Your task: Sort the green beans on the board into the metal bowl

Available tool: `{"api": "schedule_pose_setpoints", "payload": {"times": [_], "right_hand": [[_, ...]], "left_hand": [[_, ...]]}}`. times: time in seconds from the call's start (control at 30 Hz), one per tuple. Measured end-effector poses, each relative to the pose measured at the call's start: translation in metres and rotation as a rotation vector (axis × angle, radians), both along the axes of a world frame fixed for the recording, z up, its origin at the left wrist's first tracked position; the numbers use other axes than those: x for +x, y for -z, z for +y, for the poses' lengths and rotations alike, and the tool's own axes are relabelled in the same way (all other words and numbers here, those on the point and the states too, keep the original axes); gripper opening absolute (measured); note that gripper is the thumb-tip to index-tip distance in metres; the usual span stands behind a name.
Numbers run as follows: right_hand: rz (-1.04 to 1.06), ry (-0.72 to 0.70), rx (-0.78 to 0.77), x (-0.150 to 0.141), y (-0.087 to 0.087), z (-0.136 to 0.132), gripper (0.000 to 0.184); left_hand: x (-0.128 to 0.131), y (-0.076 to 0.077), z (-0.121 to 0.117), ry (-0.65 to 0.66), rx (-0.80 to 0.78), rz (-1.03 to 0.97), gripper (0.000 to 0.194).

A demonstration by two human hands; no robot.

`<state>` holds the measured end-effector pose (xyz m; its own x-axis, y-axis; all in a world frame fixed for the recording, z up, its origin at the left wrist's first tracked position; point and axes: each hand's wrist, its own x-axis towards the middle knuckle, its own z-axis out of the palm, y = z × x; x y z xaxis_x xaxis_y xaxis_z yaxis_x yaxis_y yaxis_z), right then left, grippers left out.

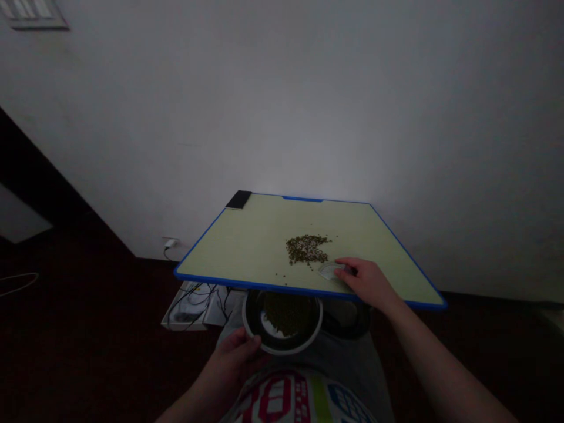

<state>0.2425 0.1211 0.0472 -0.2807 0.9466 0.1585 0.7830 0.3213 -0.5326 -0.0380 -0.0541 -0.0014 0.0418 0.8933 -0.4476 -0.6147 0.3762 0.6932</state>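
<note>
My left hand [241, 348] grips the near-left rim of a round bowl [282, 351] with a pale rim. The bowl sits over my lap, just under the table's front edge, with a heap of small greenish-brown grains [287, 314] inside. On the pale tabletop [247, 252], which has a blue border, lies a loose patch of similar grains [305, 249]. My right hand [359, 276] is closed on a clear protractor [328, 271] held low at the tabletop, just to the near right of that patch. A few stray grains lie around it.
A dark phone [239, 200] lies at the table's far-left corner, near the pale wall [299, 106]. Below on the left stands a white box [187, 305] with cables. A white plug [170, 243] sits at the wall. The floor is dark.
</note>
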Motion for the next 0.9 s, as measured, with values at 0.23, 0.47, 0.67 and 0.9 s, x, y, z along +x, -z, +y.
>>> {"api": "schedule_pose_setpoints", "payload": {"times": [0.23, 0.47, 0.67, 0.9], "right_hand": [[-0.058, 0.012, 0.028, -0.01, -0.006, 0.001, 0.038], [-0.077, -0.015, 0.03, -0.018, -0.005, 0.003, 0.036], [-0.079, -0.064, 0.069, -0.042, -0.005, 0.002, 0.038], [-0.148, -0.115, 0.113, -0.074, -0.01, -0.001, 0.037]], "left_hand": [[0.0, 0.003, -0.001, -0.021, -0.005, 0.01, 0.022], [-0.001, 0.006, 0.0, -0.005, 0.001, 0.012, 0.02], [-0.001, 0.004, 0.002, -0.002, 0.006, -0.007, 0.02], [-0.002, 0.002, -0.001, -0.013, -0.01, 0.016, 0.024]]}}
